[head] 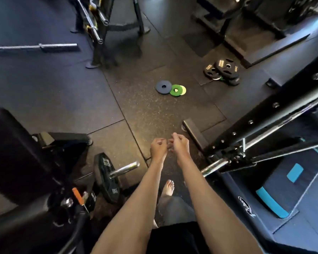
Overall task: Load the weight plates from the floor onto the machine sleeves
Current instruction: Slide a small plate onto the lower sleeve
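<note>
My left hand [158,148] and my right hand [180,145] are held out side by side over the rubber floor, fingers curled, with nothing visible in them. To their left, a black 10 kg plate [106,178] sits upright on the left chrome sleeve [125,169]. At the right, the right chrome sleeve [213,167] is bare. Farther ahead on the floor lie a small dark blue plate [163,87], a green plate [175,90] overlapping a yellow-green plate [183,90], and a pile of black plates [222,71].
The machine's black angled frame [264,114] rises at the right over a platform with blue pads [283,189]. A black padded seat [17,153] fills the lower left. A barbell [35,47] lies at far left beside a bar rack [97,24]. My bare foot [168,187] is below my hands.
</note>
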